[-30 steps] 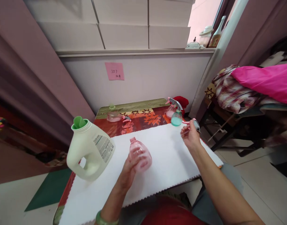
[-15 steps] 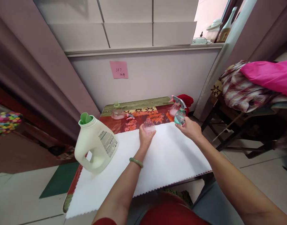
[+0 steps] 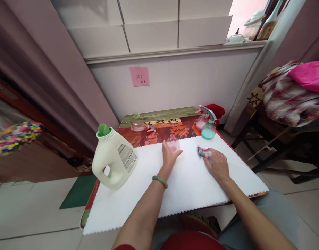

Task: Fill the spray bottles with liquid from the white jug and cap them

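My left hand [image 3: 169,157] is wrapped round a small clear pink bottle [image 3: 173,143] that stands upright at the far edge of the white cloth [image 3: 175,184]. A green bangle sits on that wrist. My right hand [image 3: 216,164] rests low on the cloth with its fingers closed on a grey and pink spray trigger head [image 3: 202,152], which lies on the cloth. A teal spray bottle [image 3: 208,129] and a pink spray bottle [image 3: 201,121] stand beyond my right hand.
A large cream detergent jug [image 3: 115,158] with an open green spout stands at the left of the cloth. Another pink bottle [image 3: 138,126] lies on the patterned table at the back. Clothes are piled on a chair [image 3: 292,93] to the right.
My left hand carried the pink bottle from the near middle to the cloth's far edge and stood it upright. My right hand brought the trigger head down onto the cloth.
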The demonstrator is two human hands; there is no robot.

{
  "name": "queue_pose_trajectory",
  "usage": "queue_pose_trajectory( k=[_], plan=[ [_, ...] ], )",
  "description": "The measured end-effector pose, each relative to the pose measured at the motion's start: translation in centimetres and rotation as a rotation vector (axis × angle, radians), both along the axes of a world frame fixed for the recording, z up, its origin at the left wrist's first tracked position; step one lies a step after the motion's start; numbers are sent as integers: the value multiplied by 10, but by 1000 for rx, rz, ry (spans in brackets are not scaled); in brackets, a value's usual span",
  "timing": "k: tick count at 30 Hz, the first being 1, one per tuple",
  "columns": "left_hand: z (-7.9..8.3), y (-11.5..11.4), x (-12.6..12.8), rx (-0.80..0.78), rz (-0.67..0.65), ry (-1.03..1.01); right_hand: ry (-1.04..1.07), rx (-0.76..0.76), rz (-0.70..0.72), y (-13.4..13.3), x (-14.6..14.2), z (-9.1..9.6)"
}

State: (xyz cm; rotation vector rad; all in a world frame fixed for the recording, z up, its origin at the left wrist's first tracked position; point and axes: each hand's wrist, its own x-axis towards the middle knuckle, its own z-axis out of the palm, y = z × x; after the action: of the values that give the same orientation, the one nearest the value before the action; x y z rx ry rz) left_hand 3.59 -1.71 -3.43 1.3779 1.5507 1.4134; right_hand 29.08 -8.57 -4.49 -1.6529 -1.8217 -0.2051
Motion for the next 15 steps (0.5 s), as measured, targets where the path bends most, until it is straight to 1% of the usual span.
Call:
queue_pose_trajectory(
  k=[2, 4, 9, 12, 15],
  plan=[
    [-1, -4, -2, -3, -12, 0, -12, 101, -38, -2, 0, -2],
    [-1, -9, -4, 0, -30, -8, -37, 149, -41, -3, -1, -3],
    [4, -28, -8, 16, -70, -19, -72, 150, -51, -4, 0, -3],
    [9, -53, -11, 27, -75, -5, -72, 157, -64, -5, 2, -3],
    [20, -91, -17, 133, -98, 114, -72, 183, -50, -5, 5, -6]
  ],
)
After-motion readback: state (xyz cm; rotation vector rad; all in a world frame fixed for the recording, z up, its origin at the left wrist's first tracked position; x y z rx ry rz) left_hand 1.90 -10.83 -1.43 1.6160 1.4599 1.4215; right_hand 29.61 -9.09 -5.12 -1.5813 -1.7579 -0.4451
